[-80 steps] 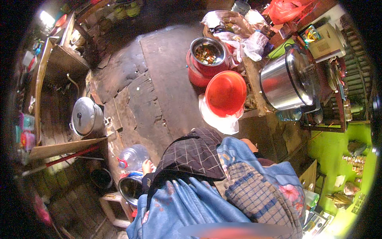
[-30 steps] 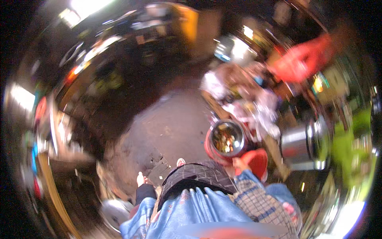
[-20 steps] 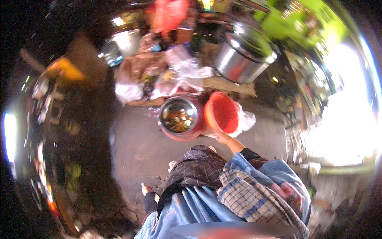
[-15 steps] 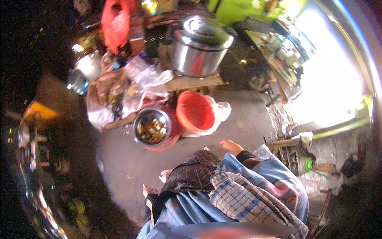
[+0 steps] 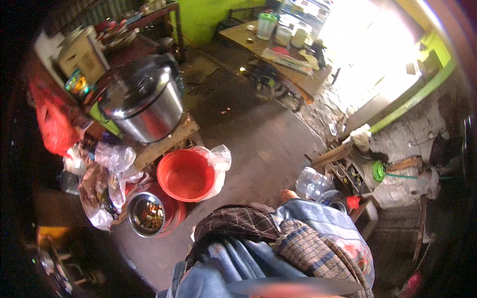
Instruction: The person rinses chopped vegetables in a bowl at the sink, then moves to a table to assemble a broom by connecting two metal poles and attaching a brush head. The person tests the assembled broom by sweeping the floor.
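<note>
Only a small part of my right hand (image 5: 287, 194) shows above the blue patterned cloth over my lap, so its fingers cannot be read. It is nearest to a clear plastic bottle or jug (image 5: 313, 183) on the floor. My left hand is out of sight. In front of me to the left, a red basin (image 5: 186, 175) stands with a white plastic bag (image 5: 218, 166) at its side. Beside it, a steel bowl (image 5: 145, 214) holding mixed food pieces rests on a red container (image 5: 175, 213). A checked cloth (image 5: 308, 241) lies over my clothes.
A large steel cooker (image 5: 146, 102) stands on a low wooden board (image 5: 186, 130) at left. Clear plastic bags (image 5: 102, 198) and a red bag (image 5: 53, 126) crowd the far left. Back right stands a wooden table (image 5: 243, 37) with containers. A low rack (image 5: 355, 176) is at right.
The view has turned to the right, so the cooker, basin and bowl now sit farther left. My left hand has left the view. My right hand is lower and more covered by cloth.
</note>
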